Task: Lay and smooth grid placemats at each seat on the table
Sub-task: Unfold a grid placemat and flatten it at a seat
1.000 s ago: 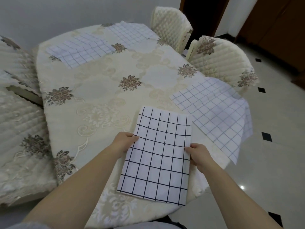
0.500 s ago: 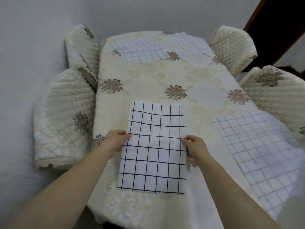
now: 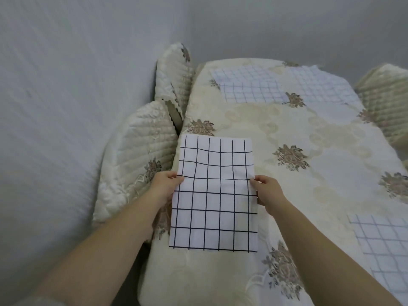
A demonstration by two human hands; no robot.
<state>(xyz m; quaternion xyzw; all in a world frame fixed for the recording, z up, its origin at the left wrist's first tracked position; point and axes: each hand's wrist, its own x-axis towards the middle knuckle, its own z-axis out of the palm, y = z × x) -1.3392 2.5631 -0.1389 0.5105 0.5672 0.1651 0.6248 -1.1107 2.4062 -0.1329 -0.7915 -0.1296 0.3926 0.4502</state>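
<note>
Black-gridded placemat (image 3: 214, 195), still folded, has travelled away from the laid mat (image 3: 384, 239) to the table's (image 3: 265, 129) left edge by the quilted chair (image 3: 136, 151). The left hand (image 3: 164, 186) and right hand (image 3: 267, 191) pinch its side edges, so unfolding it at this seat looks next.

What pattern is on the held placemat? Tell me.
The placemat is white with a bold black grid; head view.

A single head-worn wide-angle view looks forward and steeply down from one end of the table (image 3: 276, 133), close above both hands, toward the wall
</note>
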